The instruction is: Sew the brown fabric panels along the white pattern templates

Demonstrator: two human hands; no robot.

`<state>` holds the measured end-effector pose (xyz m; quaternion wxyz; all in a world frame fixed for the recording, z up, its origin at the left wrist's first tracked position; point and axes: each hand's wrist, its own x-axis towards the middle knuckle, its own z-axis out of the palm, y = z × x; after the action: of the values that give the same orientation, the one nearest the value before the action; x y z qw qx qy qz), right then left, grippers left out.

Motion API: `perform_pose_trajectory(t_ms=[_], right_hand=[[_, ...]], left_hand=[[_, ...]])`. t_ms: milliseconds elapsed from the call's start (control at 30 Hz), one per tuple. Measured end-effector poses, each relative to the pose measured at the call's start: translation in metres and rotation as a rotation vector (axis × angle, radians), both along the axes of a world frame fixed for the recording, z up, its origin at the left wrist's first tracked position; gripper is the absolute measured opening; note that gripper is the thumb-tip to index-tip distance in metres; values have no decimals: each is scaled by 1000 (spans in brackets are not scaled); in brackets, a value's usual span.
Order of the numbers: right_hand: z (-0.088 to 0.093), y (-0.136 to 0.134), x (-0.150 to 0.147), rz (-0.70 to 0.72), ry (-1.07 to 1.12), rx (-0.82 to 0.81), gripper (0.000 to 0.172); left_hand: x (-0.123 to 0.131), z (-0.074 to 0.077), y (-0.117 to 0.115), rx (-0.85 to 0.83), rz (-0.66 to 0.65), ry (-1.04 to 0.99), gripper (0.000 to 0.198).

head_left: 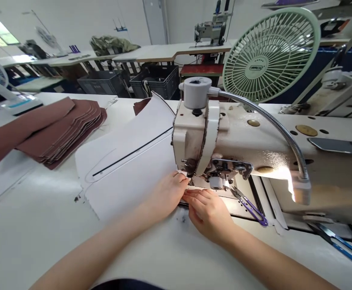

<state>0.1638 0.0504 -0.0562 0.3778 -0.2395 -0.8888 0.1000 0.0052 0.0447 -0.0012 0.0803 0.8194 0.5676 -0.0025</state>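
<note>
A large white fabric panel (127,161) with a dark stitched line lies on the table and runs under the head of a cream sewing machine (200,137). My left hand (168,193) rests flat on the panel's edge, its fingertips close to the presser foot (190,173). My right hand (208,211) lies just in front of the needle plate, fingers together and pressing the fabric edge down. Both hands touch each other near the needle.
A stack of brown cut pieces (58,129) lies at the left. Purple-handled snips (251,207) rest on the machine bed, blue-handled scissors (341,245) at the right. A gooseneck lamp (299,189) shines here. A green fan (269,52) stands behind, another machine (212,30) farther back.
</note>
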Motion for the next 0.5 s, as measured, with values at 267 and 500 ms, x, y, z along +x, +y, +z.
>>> perform_pose_trajectory(t_ms=[267, 500], right_hand=[[7, -2, 0, 29, -20, -1, 31], [3, -1, 1, 45, -31, 0, 30]], left_hand=[[-1, -4, -4, 3, -13, 14, 22], [-2, 3, -5, 8, -13, -64, 27]])
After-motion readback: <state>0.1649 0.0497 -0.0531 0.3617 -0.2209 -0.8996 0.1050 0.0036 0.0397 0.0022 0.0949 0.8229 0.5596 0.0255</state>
